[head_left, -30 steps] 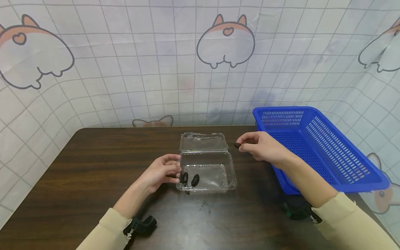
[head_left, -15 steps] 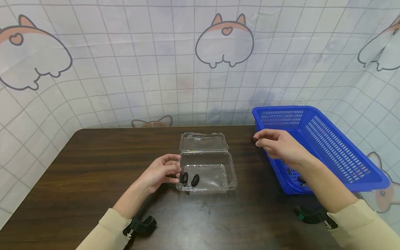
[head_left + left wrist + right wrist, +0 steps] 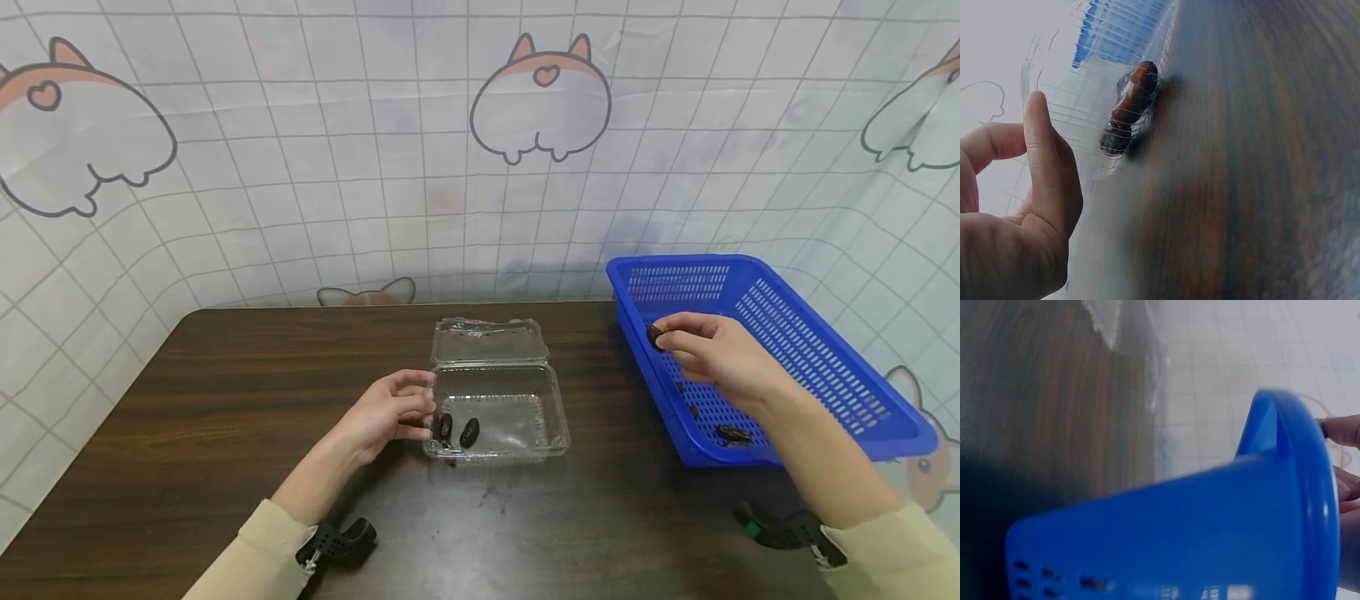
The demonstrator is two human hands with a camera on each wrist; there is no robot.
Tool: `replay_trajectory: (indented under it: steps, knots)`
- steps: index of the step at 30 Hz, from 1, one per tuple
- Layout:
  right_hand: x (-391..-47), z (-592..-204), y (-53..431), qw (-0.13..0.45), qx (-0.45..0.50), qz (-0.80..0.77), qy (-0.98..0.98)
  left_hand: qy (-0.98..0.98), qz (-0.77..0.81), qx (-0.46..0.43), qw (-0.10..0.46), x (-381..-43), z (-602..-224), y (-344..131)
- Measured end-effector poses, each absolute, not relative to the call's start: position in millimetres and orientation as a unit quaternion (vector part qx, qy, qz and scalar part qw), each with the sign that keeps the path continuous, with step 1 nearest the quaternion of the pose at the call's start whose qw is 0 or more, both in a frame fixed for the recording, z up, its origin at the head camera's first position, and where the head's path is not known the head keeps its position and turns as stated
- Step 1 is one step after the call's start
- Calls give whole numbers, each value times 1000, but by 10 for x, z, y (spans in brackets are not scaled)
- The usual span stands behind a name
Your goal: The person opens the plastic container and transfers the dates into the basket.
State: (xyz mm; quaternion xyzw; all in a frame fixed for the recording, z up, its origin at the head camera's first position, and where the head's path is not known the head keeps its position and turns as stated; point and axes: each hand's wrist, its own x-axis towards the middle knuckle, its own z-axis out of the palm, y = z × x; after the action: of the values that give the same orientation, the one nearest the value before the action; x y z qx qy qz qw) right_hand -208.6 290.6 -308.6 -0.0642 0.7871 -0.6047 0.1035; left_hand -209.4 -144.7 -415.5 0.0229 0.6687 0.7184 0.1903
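In the head view my right hand pinches a dark brown date between thumb and fingertips, over the left side of the blue plastic basket. My left hand rests its spread fingers against the left side of a clear plastic clamshell box, whose lid is folded back. Inside the box lie a date and another date near the left wall. Through that wall, the left wrist view shows a glossy reddish-brown date. Several dates lie in the basket, partly hidden by my right arm.
Box and basket stand apart on a dark wood-grain table. A grid-patterned cloth hangs behind the table's back edge. In the right wrist view, the basket's rim covers part of my right hand.
My right hand has moved right with the date, from beside the box to over the basket. Dates in the basket have come into view. The left hand and box have stayed put.
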Motion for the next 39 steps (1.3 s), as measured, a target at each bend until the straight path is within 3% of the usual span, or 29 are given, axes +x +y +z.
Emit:
replay_trajectory:
  steps: [17,39]
  knots:
    - [-1935,-3240,3328,122,-16,-553,824,669,718,19,190,-2099,-4177,-1443]
    - [-1815,-3247,3493,140,-22,-493,859,668,720,22,187,-2101,-4162,-1464]
